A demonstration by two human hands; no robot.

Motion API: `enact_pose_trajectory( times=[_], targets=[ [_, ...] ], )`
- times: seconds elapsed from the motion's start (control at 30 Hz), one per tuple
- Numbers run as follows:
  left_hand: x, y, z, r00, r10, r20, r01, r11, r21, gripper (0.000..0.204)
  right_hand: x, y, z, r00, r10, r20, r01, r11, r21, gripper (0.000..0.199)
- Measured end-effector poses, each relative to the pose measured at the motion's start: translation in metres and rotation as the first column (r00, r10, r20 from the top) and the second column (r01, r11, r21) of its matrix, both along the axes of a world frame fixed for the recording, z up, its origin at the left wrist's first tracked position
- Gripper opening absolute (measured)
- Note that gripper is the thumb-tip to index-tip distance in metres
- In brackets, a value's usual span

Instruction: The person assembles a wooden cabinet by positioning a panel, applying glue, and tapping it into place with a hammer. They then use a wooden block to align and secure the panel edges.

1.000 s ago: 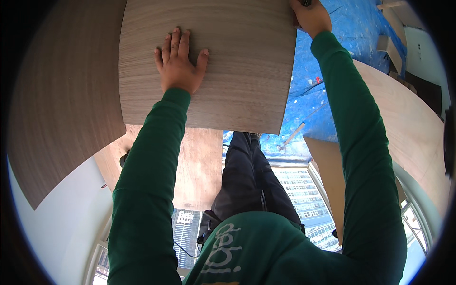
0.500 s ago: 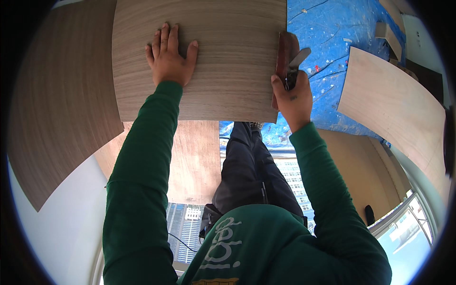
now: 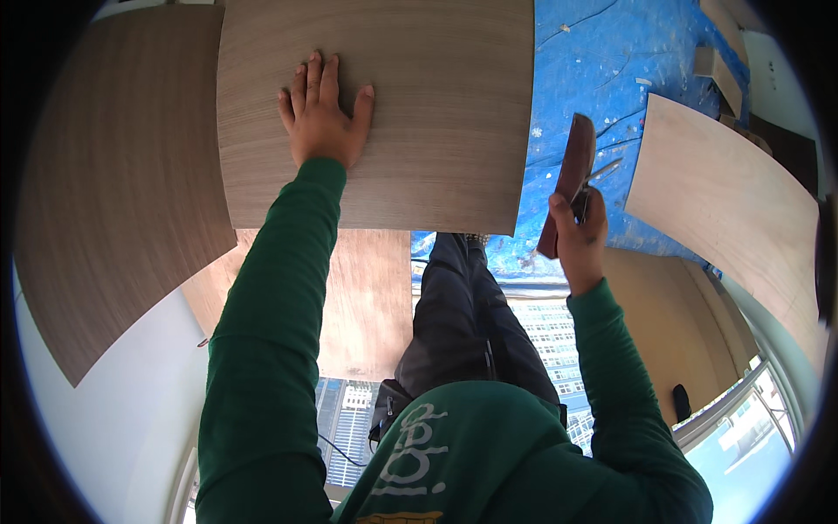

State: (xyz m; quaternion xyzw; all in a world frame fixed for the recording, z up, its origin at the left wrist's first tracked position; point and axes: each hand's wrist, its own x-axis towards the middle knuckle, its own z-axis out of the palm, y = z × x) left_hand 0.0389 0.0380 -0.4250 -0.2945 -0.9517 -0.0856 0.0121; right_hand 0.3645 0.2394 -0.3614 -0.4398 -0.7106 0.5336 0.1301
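Note:
My left hand [image 3: 326, 127] lies flat on a brown wood-grain panel [image 3: 445, 131], its fingers spread and nothing under them but the panel. Out to the right, past the panel's right edge, my right hand [image 3: 580, 237] is closed around a long, narrow reddish-brown block [image 3: 576, 162] that looks like a sanding block. A metal blade [image 3: 602, 171] juts out from the same grip, pointing up to the right; its handle is mostly hidden by my fingers. The block is apart from the panel, above the blue sheet.
Another wood-grain panel [image 3: 131, 175] stands at the left. Blue paint-spotted sheeting [image 3: 559, 79] covers the floor on the right, where a pale curved board [image 3: 716, 175] lies. A light plywood board [image 3: 367, 306] is under the panel's near edge. Windows show close to me.
My right hand has pulled the block and blade off the panel's right edge, moving right and toward me. My left hand stays flat on the panel; the view has shifted slightly.

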Motion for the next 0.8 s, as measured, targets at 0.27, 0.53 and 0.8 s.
enact_pose_trajectory(
  times=[0.27,0.53,0.8],
  targets=[
    [0.002,0.004,0.008,0.998,0.041,0.057,-0.04,0.999,-0.026,0.074,-0.218,0.167,-0.029,0.998,0.057,-0.003,-0.054,0.959,0.277,0.061],
    [0.001,0.002,0.006,0.999,0.03,0.037,-0.03,1.0,-0.004,0.073,-0.316,0.221,-0.043,0.972,0.17,0.162,-0.225,0.874,0.431,0.059],
    [0.001,-0.001,0.004,1.0,0.01,0.023,-0.01,1.0,0.018,0.073,-0.329,0.225,-0.049,0.969,0.167,0.181,-0.236,0.844,0.482,0.06]
  ],
)
